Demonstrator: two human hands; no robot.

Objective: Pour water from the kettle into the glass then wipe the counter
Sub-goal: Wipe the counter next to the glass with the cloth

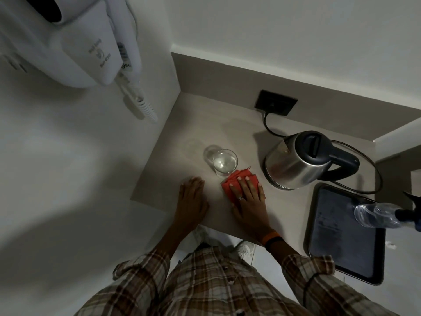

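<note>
Step in hand: Since the glass [224, 164] already holds water and the kettle [298, 161] stands upright, lid shut, on the bench [173, 156], I judge the pouring done and the wiping under way.
Right hand: the right hand [249, 197] lies palm down on the red cloth [230, 187], fingers [241, 184] spread flat and pressing it to the bench; they are not curled round it.
Left hand: the left hand [193, 197] rests flat and empty on the bench, fingers stretched out, well to the left of the cloth.
Cloth: folded, under the right fingertips, its far corner just beside the foot of the glass; whether it touches the glass I cannot tell.
Glass: just beyond the right fingertips, a little to their left.
Kettle: beyond and to the right of the right fingers, apart from the cloth, its cord [271, 130] running to a dark wall socket [275, 103].
Next move: likely a sweep of the cloth across the bare bench, which calls for steady downward pressure and a path that skirts the glass, as a knock could spill it.
Count: one glass, one kettle, one cloth, two hands.
Also present: one dark tray [328, 242] right of the right wrist, one clear bottle [378, 215] lying across it, one wall hairdryer [75, 42] above left.
</note>
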